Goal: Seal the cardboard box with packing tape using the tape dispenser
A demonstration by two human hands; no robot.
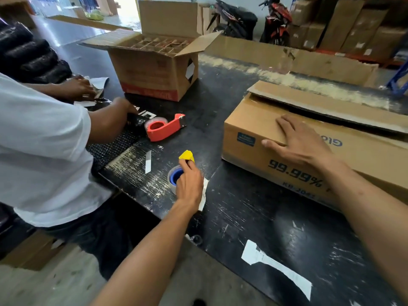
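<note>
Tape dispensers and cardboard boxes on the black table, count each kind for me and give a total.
Tape dispensers: 2, red and yellow-and-blue
Cardboard boxes: 2, the open box with dividers and the box under the right hand
Total: 4

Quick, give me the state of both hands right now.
Left hand: closed on the tape dispenser, the yellow and blue one.
Right hand: open, flat on top of the box, holding nothing.
</note>
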